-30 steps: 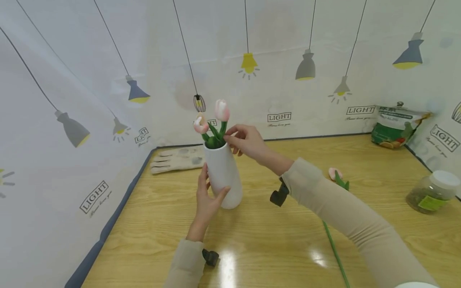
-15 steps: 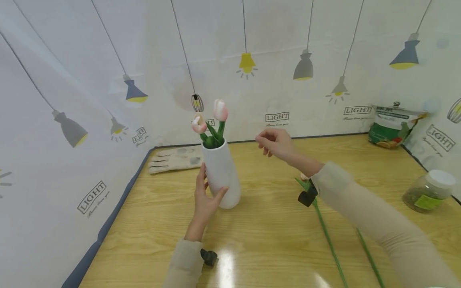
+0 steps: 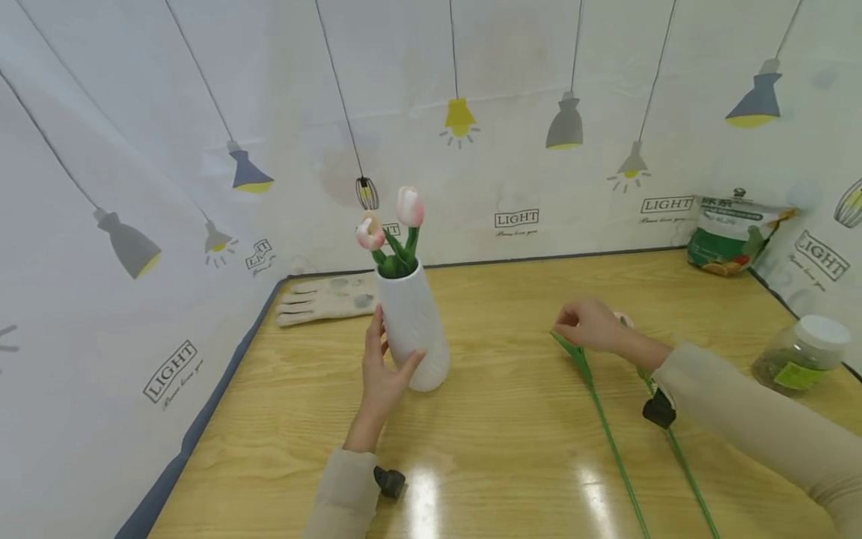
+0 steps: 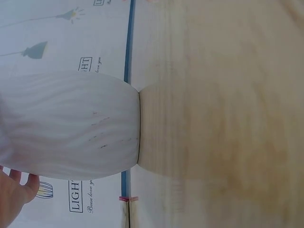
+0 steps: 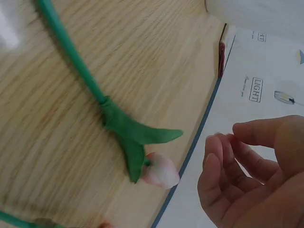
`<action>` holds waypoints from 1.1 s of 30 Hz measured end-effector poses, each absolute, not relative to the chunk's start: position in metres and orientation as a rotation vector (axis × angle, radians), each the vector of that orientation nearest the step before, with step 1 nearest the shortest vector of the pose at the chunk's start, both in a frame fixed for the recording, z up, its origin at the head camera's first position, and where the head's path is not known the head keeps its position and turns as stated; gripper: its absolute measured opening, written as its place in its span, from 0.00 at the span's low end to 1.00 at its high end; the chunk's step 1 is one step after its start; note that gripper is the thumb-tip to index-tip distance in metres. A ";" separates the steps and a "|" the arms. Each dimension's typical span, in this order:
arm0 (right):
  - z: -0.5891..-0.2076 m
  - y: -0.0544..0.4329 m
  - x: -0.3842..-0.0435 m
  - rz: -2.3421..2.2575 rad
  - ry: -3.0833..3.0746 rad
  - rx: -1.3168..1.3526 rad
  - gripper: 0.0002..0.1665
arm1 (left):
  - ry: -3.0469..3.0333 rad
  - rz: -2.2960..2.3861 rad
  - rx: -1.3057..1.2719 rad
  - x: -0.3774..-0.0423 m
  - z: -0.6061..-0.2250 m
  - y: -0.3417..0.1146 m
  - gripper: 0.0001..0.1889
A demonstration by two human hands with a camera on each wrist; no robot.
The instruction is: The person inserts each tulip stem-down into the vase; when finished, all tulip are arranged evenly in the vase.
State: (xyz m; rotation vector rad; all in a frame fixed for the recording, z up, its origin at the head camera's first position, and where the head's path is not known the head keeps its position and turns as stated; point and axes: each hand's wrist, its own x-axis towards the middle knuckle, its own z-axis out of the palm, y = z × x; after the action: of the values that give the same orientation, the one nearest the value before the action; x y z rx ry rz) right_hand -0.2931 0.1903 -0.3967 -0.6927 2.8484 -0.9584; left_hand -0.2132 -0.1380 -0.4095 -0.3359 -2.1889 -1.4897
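Note:
A white ribbed vase (image 3: 420,337) stands on the table with two pink-white tulips (image 3: 409,208) in it. My left hand (image 3: 385,382) grips its lower side, thumb in front; in the left wrist view only a few fingers (image 4: 29,187) show beside the vase. To the right, my right hand (image 3: 588,326) hovers over the head end of a tulip lying on the table (image 3: 611,445). In the right wrist view, its fingers are loosely curled with nothing between them, apart from the pink bloom (image 5: 162,171). Another tulip (image 3: 692,471) lies alongside, partly hidden by the wrist.
A pale work glove (image 3: 326,299) lies behind the vase at the left. At the right stand a lidded jar (image 3: 801,355) and, farther back, a green-white bag (image 3: 734,236) with a clip. A wall sheet printed with lamps borders the wooden table (image 3: 498,449).
My right hand has left the tulips in the vase and moved right and down to the tulips on the table. The left hand keeps its hold on the vase.

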 end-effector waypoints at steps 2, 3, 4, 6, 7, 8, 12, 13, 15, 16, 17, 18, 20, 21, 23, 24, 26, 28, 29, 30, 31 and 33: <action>-0.403 0.200 -0.292 -0.905 2.875 -0.655 0.09 | -2.188 -1.489 -0.330 -0.213 -0.407 -0.138 0.44; -0.405 0.205 -0.292 -0.895 2.875 -0.623 0.09 | -2.188 -1.487 -0.328 -0.213 -0.407 -0.138 0.44; -0.407 0.209 -0.292 -0.893 2.861 -0.588 0.09 | -2.189 -1.486 -0.325 -0.213 -0.407 -0.138 0.44; -0.411 0.216 -0.292 -0.889 2.812 -0.523 0.10 | -2.189 -1.492 -0.319 -0.213 -0.408 -0.139 0.44; -0.413 0.219 -0.291 -0.883 2.789 -0.501 0.10 | -2.191 -1.492 -0.320 -0.213 -0.409 -0.139 0.44; -0.416 0.221 -0.290 -0.864 2.773 -0.475 0.11 | -2.190 -1.496 -0.323 -0.216 -0.413 -0.141 0.45; -0.425 0.225 -0.284 -0.750 2.758 -0.394 0.19 | -2.194 -1.500 -0.322 -0.227 -0.427 -0.145 0.46; -0.427 0.224 -0.282 -0.727 2.767 -0.376 0.21 | -2.193 -1.495 -0.323 -0.230 -0.431 -0.146 0.46; -0.429 0.223 -0.279 -0.693 2.774 -0.352 0.21 | -2.188 -1.493 -0.323 -0.231 -0.434 -0.147 0.47; -0.430 0.223 -0.278 -0.686 2.777 -0.346 0.19 | -2.188 -1.489 -0.323 -0.231 -0.434 -0.147 0.47; -0.432 0.222 -0.277 -0.688 2.776 -0.343 0.19 | -2.187 -1.488 -0.325 -0.231 -0.434 -0.146 0.47; -0.434 0.221 -0.277 -0.684 2.778 -0.346 0.20 | -2.186 -1.488 -0.327 -0.230 -0.434 -0.146 0.47; -0.436 0.221 -0.277 -0.691 2.778 -0.357 0.20 | -2.182 -1.488 -0.333 -0.231 -0.435 -0.146 0.47; -0.438 0.220 -0.277 -0.690 2.781 -0.353 0.20 | -2.180 -1.488 -0.337 -0.231 -0.435 -0.146 0.47; -0.440 0.220 -0.278 -0.706 2.778 -0.366 0.19 | -2.177 -1.487 -0.342 -0.231 -0.435 -0.146 0.47; -0.441 0.219 -0.278 -0.717 2.774 -0.368 0.19 | -2.176 -1.486 -0.345 -0.231 -0.435 -0.147 0.47; -0.443 0.219 -0.278 -0.726 2.773 -0.367 0.19 | -2.175 -1.484 -0.349 -0.231 -0.435 -0.147 0.47; -0.445 0.218 -0.278 -0.740 2.769 -0.373 0.21 | -2.176 -1.478 -0.350 -0.231 -0.436 -0.147 0.47; -0.446 0.217 -0.277 -0.745 2.769 -0.373 0.22 | -2.175 -1.476 -0.351 -0.232 -0.436 -0.147 0.47; -0.446 0.216 -0.277 -0.741 2.771 -0.367 0.23 | -2.175 -1.475 -0.351 -0.232 -0.436 -0.147 0.47; -0.447 0.216 -0.276 -0.733 2.780 -0.368 0.24 | -2.174 -1.474 -0.351 -0.232 -0.436 -0.147 0.47; -0.447 0.215 -0.275 -0.733 2.790 -0.371 0.24 | -2.171 -1.468 -0.358 -0.232 -0.436 -0.146 0.47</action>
State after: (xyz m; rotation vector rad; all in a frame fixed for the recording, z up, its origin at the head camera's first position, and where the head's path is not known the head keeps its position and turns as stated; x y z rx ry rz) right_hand -0.2750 0.2147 -0.4468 -0.3710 2.7896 -0.7326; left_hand -0.2323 -0.1465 -0.4358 -0.3579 -2.1709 -1.4681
